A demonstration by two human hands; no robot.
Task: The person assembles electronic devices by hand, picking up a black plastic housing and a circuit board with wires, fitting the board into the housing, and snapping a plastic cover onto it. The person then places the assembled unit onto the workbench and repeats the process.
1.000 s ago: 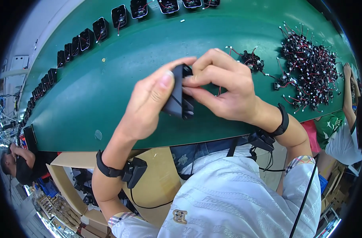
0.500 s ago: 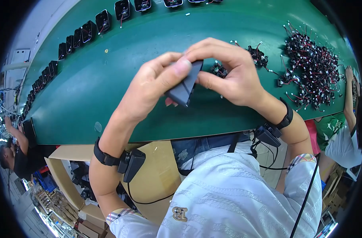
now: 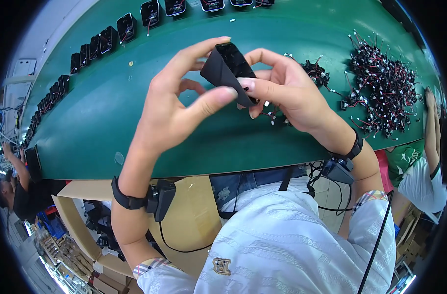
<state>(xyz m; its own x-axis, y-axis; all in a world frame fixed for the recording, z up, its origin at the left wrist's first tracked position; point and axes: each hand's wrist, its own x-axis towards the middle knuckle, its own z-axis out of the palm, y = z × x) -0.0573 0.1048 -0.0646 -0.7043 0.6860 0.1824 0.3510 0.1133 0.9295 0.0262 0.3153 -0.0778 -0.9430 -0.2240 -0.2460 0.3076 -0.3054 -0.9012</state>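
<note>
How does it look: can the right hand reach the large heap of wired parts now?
Probably yes, but the right hand would first have to release the black housing. The heap lies uncovered on the green table to that hand's right, with a smaller cluster near the way.

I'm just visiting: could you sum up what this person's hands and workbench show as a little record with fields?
Held item: black case, tilted, in both hands
Left hand: holds its left side, thumb low
Right hand: holds its lower right, thumb across the front
Bench: green tabletop
Right of bench: large heap of small wired parts
Far side and left: row of black housings
Below bench edge: open cardboard box, dark items inside
Others nearby: one person at each side
</note>
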